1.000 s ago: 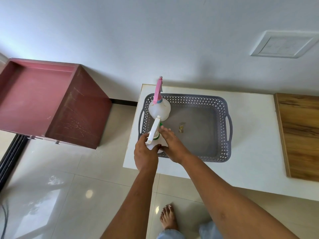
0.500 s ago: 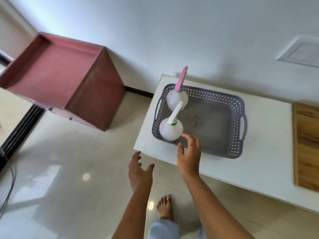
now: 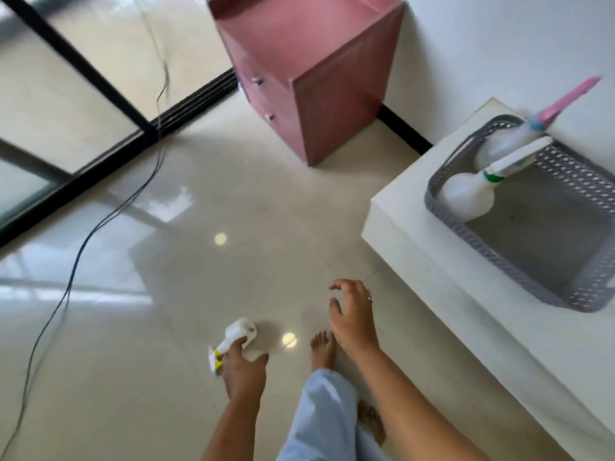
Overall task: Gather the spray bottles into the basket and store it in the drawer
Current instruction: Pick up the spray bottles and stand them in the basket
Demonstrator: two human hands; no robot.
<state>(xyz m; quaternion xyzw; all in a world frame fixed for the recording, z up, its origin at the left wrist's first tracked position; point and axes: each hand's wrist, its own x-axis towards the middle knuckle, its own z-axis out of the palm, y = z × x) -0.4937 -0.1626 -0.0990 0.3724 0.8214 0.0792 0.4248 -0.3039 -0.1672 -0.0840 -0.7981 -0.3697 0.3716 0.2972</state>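
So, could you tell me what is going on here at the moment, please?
A person is collecting spray bottles. The left hand grips a white and yellow spray bottle low over the tiled floor, while the right hand hangs open and empty. Two bottles, one pink-topped and one green-collared, already stand in the grey basket on the white table. The pink drawer unit looks shut.

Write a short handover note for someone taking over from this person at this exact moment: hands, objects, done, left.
Left hand: closed on the yellow-trimmed spray bottle, low over the floor.
Right hand: open, empty.
Basket on the white table holds the pink-nozzle bottle and green-collar bottle.
Done: two bottles in.
Left: add the third, then store the basket in the pink cabinet.
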